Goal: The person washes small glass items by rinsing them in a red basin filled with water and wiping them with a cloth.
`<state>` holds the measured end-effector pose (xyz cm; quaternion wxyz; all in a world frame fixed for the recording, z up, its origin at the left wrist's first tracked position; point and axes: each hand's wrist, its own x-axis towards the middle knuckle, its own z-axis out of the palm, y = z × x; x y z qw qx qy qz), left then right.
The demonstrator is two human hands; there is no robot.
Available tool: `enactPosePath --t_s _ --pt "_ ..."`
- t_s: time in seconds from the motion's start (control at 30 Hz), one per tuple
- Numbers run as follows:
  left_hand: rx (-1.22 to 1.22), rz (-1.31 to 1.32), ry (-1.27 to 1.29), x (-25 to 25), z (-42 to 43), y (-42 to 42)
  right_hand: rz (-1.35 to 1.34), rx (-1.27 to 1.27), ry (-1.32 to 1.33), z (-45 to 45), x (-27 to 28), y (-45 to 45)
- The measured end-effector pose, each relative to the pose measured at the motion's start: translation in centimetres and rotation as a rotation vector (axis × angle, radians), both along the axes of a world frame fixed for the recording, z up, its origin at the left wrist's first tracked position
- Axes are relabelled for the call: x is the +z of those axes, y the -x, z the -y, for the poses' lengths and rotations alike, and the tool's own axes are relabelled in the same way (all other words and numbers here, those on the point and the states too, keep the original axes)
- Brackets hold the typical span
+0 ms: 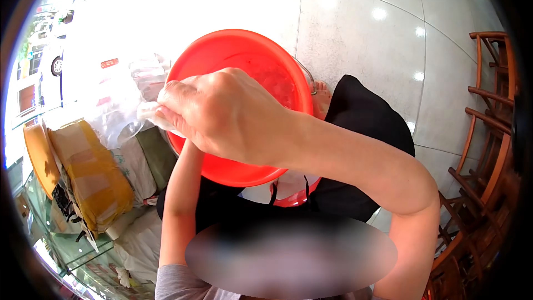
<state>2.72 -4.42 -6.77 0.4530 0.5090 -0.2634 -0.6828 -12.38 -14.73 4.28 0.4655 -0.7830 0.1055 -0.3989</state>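
My right hand (216, 111) is closed in front of a red plastic bucket (197, 50), its thumb and fingers pinched on the gathered edge of a clear plastic bag (114, 114). The bag hangs out to the left, crumpled and partly washed out by glare. My left forearm (186, 194) reaches up beneath the right one. Its hand is hidden behind my right hand, so I cannot see what its fingers do. Inside the bucket, some wet-looking, reddish contents (277, 86) show past my wrist, too unclear to name. The bucket has a thin metal handle (304, 69).
Left of me are a box wrapped in yellow tape (91, 172), a large tape roll (41, 153) and a glass surface (78, 250). Brown wooden chairs (488, 111) stand at the right. Pale floor tiles (361, 33) extend ahead, and my black-clad knee (366, 116) is beside the bucket.
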Motion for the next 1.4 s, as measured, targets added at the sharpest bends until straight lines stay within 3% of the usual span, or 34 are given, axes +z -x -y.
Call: enactPosePath --t_s 0.07,0.13,0.2,0.27,0.3,0.33,0.37,0.43,0.47,0.53,0.6,0.63,0.67,0.73,0.8,0.9,0.93,0.97,1.13,1.23,1.3,1.4 --pt "-0.315 0.594 -0.210 -4.6 -1.3 0.3 0.034 -0.038 0.049 0.1 0.4 -0.1" --pt "-0.501 0.846 -0.351 -9.9 -3.7 0.0 0.034 -0.070 0.047 0.0 0.2 -0.5" --pt "-0.342 0.725 -0.284 -8.6 -4.3 0.3 0.053 -0.103 0.100 0.5 0.2 -0.8" --pt "-0.122 0.408 -0.149 -3.8 -2.0 0.6 0.044 -0.078 0.199 0.2 0.3 -0.4" --pt "-0.048 0.259 -0.076 -1.7 -0.4 0.6 -0.004 -0.016 0.003 0.3 0.7 0.2" --pt "-0.023 0.196 -0.023 -0.9 0.5 0.6 0.035 -0.032 0.036 0.4 0.5 -0.1" --pt "-0.055 0.245 -0.031 -1.2 0.6 0.6 0.072 -0.049 0.063 0.3 0.1 -0.3" --pt "-0.352 0.726 -0.229 -6.2 -0.5 0.6 0.094 -0.060 0.042 0.0 0.1 -0.8" --pt "-0.439 0.848 -0.300 -8.6 -1.2 -0.1 0.105 -0.068 0.021 0.2 0.2 -0.8" --pt "-0.345 0.782 -0.262 -8.1 -2.2 0.2 0.093 -0.092 0.068 0.9 0.6 -0.2" --pt "-0.099 0.409 -0.103 -3.1 -0.2 0.4 -0.027 -0.005 0.048 0.7 0.9 0.3" --pt "-0.044 0.290 -0.036 -1.3 1.0 0.5 0.056 -0.061 0.005 0.4 0.3 -0.1" --pt "-0.073 0.341 -0.040 -1.7 1.6 0.5 0.051 -0.043 -0.010 0.4 -0.1 -0.4" --pt "-0.334 0.765 -0.224 -6.4 0.8 0.0 0.057 -0.010 -0.009 0.0 -0.5 -0.9" --pt "-0.368 0.862 -0.299 -9.4 -1.3 -0.4 -0.034 -0.058 0.217 0.4 -1.1 -0.8" --pt "-0.142 0.597 -0.195 -5.6 -0.8 0.4 -0.018 0.024 0.056 0.7 -0.6 -0.1" --pt "-0.104 0.524 -0.177 -4.3 -0.8 0.6 0.059 -0.085 0.277 0.9 -0.3 0.0" --pt "-0.098 0.499 -0.167 -3.6 -1.0 0.7 -0.086 0.029 -0.053 1.0 -0.1 0.3" --pt "-0.118 0.434 -0.095 -1.4 -2.0 1.9 -0.016 -0.049 -0.018 0.9 -0.8 -0.1" --pt "0.258 -0.496 -0.292 -1.8 -2.9 1.7 -0.046 -0.040 -0.050 1.2 -0.9 0.2" --pt "0.292 -0.504 -0.311 -2.2 -3.3 1.4 -0.025 -0.031 -0.062 1.3 -1.0 0.3" --pt "0.092 -0.716 -0.123 -3.4 -4.0 0.5 -0.081 -0.011 -0.062 1.4 -1.5 0.4"
